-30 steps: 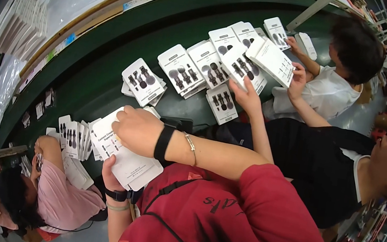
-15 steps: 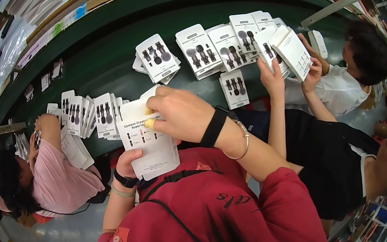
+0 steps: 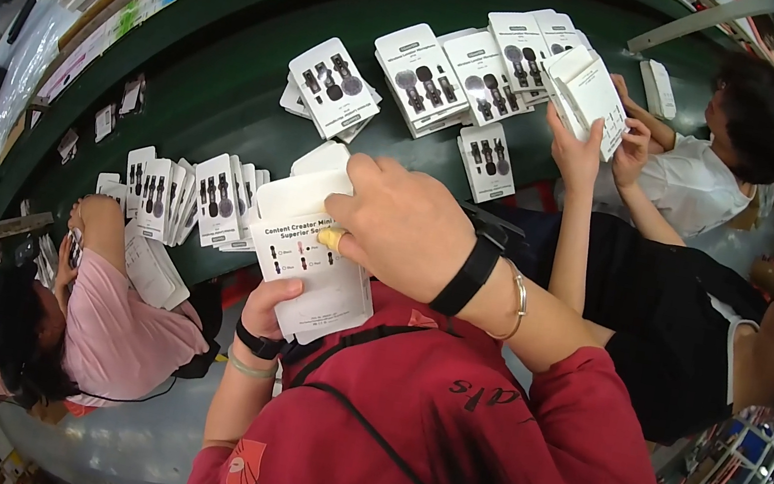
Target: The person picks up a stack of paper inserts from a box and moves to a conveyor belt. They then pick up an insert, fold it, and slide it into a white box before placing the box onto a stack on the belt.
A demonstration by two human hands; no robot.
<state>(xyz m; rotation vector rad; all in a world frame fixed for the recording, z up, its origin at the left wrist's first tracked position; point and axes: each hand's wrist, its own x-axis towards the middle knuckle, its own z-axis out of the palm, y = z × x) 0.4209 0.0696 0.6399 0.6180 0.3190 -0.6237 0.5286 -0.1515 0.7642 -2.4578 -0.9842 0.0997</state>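
Observation:
A flat white carton (image 3: 306,275) with small printed pictures and dark lettering is held upright in front of my chest. My left hand (image 3: 269,307) grips its lower left side, the thumb across the front. At the carton's upper right, my right hand (image 3: 404,230) curls its fingers against the face and edge below the raised top flap (image 3: 321,160). One of its fingers wears a yellow cover. The far side of the carton is hidden, as are some right fingertips. Just beyond lies a small stack of similar cartons (image 3: 333,86) showing black microphones.
On the dark green bench (image 3: 231,75), more carton stacks (image 3: 421,80) stand to the right and a leaning row (image 3: 169,197) to the left. One carton (image 3: 487,162) lies singly. A co-worker in black (image 3: 657,325) handles cartons at right; another in pink (image 3: 138,314) works at left.
My right hand has shifted slightly down and right along the carton, and more of the top flap shows. The co-worker at right has brought the cartons in hand closer together.

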